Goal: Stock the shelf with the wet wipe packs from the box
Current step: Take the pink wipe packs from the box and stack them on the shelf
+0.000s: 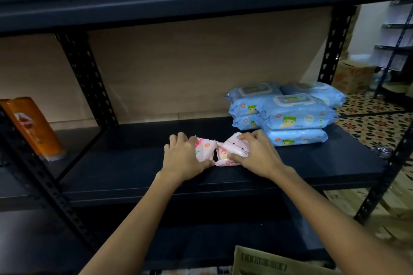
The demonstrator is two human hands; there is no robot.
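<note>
Two pink wet wipe packs [218, 152], frame centre, on shelf [312, 163]: one clamped under left hand [182, 158], one under right hand [254, 154]; blue packs [290, 114] stacked just upper right.

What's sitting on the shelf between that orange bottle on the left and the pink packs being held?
Nothing: in the head view, only bare dark shelf and an upright post lie between the orange bottle and the pink packs.

matt metal shelf [312, 163], glossy plastic packs [297, 114]
</note>
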